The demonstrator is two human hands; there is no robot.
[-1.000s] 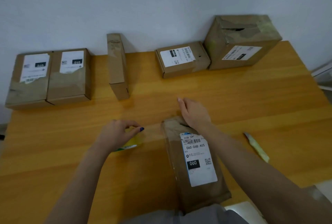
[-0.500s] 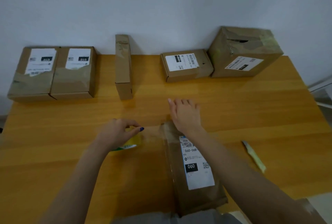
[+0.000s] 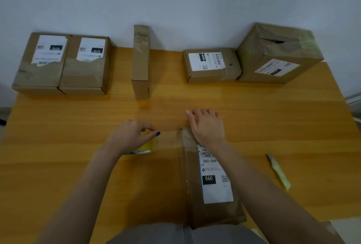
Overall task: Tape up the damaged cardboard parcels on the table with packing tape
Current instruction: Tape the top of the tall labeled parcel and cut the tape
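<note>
The left hand (image 3: 134, 136) has its fingers curled round a yellow and green roll of packing tape (image 3: 145, 147). A strip of clear tape (image 3: 169, 139) runs from the roll to the far end of a long brown cardboard parcel with a white label (image 3: 213, 189). The parcel lies near the front edge of the orange wooden bench (image 3: 273, 116). The right hand (image 3: 207, 126) lies flat on that far end, fingers straight, holding nothing. A thin pale yellow tool (image 3: 279, 172) lies to the right. Five more brown cardboard boxes (image 3: 84, 71) stand along the wall.
</note>
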